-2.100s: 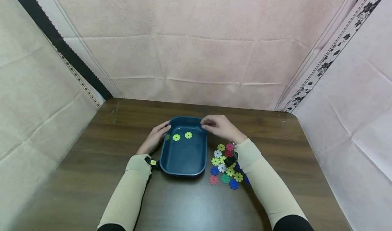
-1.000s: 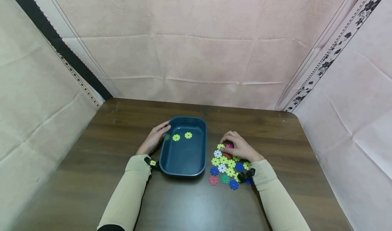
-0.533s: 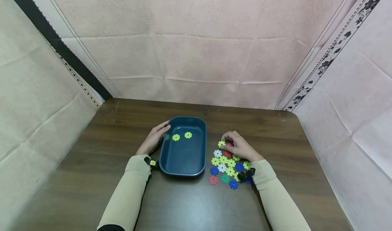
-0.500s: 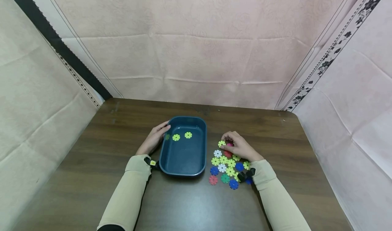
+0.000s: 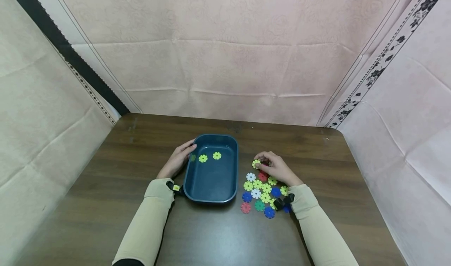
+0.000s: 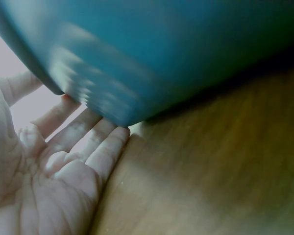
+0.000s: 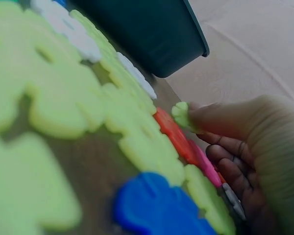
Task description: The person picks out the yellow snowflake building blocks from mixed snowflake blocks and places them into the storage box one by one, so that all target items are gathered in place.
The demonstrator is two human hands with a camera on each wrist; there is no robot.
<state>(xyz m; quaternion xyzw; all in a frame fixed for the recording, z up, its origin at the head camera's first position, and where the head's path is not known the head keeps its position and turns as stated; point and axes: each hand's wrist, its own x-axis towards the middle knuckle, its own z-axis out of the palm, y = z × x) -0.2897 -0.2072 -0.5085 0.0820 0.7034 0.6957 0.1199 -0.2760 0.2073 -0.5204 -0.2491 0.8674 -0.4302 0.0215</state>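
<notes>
A dark blue tray (image 5: 211,187) sits near the middle of the brown wooden table (image 5: 105,203). Inside it, toward its 12 o'clock end, lie two yellow-green discs (image 5: 210,156) side by side, flat on the floor of the tray.

The left hand (image 5: 177,159) rests at the tray's 9 o'clock side, its fingers (image 6: 95,142) straight and relaxed against the outer wall, curled round nothing.

At 3 o'clock of the tray, the right hand (image 5: 276,168) pinches a yellow-green disc (image 5: 256,163) between thumb and fingertips, holding it just above the far end of the pile of discs (image 5: 262,193). The disc is flat, round and notched at the rim like a flower; the right wrist view shows it edge-on at the fingertips (image 7: 201,117).

The pile spreads toward 6 o'clock from the hand: yellow-green, white, red, blue, green and pink pieces, lying flat and touching one another.

Pale pink patterned cloth (image 5: 225,62) hangs round the table on three sides.
</notes>
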